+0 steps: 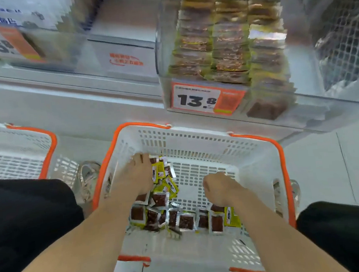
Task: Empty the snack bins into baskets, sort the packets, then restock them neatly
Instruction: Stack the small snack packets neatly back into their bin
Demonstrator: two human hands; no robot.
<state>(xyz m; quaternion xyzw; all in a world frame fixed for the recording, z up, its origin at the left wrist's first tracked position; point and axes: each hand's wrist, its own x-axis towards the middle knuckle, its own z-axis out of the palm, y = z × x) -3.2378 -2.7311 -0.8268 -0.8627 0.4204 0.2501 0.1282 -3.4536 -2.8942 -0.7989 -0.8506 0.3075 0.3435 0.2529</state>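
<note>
A white basket with an orange rim (198, 142) sits on the floor in front of me. Several small yellow and brown snack packets (181, 219) lie loose on its bottom. My left hand (139, 172) reaches into the far left of the basket and grips a bunch of yellow packets (160, 172). My right hand (219, 185) is inside the basket at the right with its fingers curled under; what they hold is hidden. Above, a clear snack bin (227, 45) on the shelf holds stacked rows of the same packets.
A second white basket with an orange rim (45, 147) stands at the left. A price tag reading 13.8 (201, 99) hangs on the bin's front. My knees in black frame the basket on both sides. A wire mesh container (344, 41) is at the upper right.
</note>
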